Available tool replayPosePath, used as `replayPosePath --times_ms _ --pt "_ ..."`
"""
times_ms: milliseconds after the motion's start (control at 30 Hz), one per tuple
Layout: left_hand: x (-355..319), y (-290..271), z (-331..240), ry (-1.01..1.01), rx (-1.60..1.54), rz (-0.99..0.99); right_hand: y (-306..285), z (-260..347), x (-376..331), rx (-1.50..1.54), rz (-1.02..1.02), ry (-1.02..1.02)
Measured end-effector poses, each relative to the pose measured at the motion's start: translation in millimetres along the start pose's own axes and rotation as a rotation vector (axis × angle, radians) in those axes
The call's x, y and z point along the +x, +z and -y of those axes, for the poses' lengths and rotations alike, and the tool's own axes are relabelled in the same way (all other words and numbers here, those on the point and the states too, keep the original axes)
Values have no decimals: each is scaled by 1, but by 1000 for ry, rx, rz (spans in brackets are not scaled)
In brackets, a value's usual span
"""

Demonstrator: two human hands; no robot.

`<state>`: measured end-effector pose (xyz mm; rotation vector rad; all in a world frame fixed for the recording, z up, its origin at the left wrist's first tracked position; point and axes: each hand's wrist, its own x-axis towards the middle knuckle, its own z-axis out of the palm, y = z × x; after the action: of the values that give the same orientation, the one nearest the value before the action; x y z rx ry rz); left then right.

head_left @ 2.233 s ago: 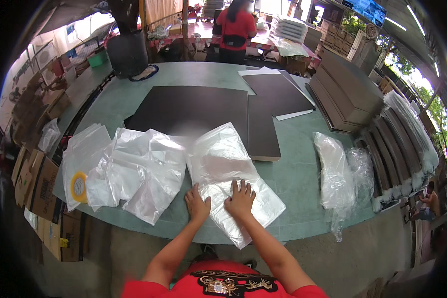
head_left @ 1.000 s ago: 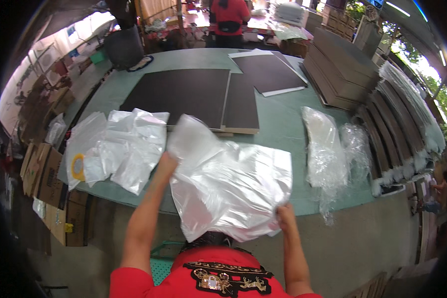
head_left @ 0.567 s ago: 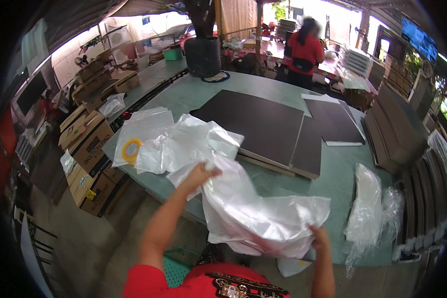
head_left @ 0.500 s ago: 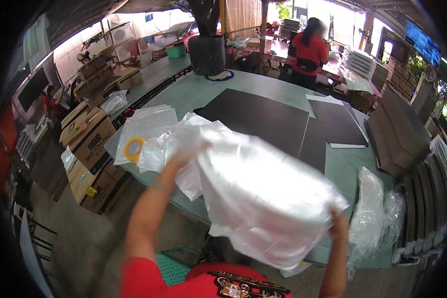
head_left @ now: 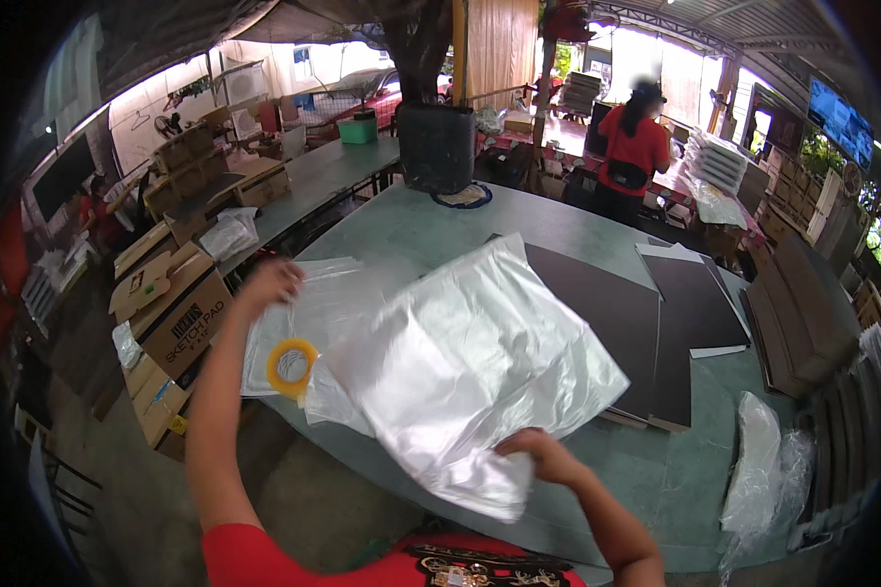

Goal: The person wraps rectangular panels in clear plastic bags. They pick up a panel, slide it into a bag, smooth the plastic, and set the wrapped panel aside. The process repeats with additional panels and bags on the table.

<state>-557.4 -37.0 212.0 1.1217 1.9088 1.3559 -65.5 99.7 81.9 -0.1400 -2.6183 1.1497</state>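
Observation:
A large, shiny, translucent plastic bag (head_left: pixel 480 352) spreads over the table's near side, creased and partly covering the dark boards. My right hand (head_left: pixel 540 455) is closed on its near edge, thumb on top. My left hand (head_left: pixel 272 284) is up at the left, apart from that bag, fingers loosely bent and spaced with nothing visible in them. Below it lie flat clear plastic bags (head_left: pixel 313 279) at the table's left edge. On them rests a roll of yellowish tape (head_left: pixel 291 367). More crumpled plastic (head_left: pixel 338 401) shows beside the tape, partly under the large bag.
Dark flat boards (head_left: pixel 597 303) lie right of the bag, with a smaller dark board (head_left: pixel 700 298) beyond. Crumpled plastic wrap (head_left: pixel 754 460) and upright board stacks (head_left: pixel 803 303) line the right. Cardboard boxes (head_left: pixel 181 313) stand left. A black container (head_left: pixel 436 147) is at the back; a person in red (head_left: pixel 636 147) stands beyond.
My left hand has let go of the large bag and moved left. My right hand has drawn in leftward, still gripping, and the bag has settled lower over the table.

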Motion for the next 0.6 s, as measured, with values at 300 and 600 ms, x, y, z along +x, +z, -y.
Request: replayPosePath --times_ms 300,600 --pt "30 128 127 56 330 109 5 -4 71 -17 -73 190" --pt "-33 50 70 161 643 20 -14 0 42 -186 217 404"
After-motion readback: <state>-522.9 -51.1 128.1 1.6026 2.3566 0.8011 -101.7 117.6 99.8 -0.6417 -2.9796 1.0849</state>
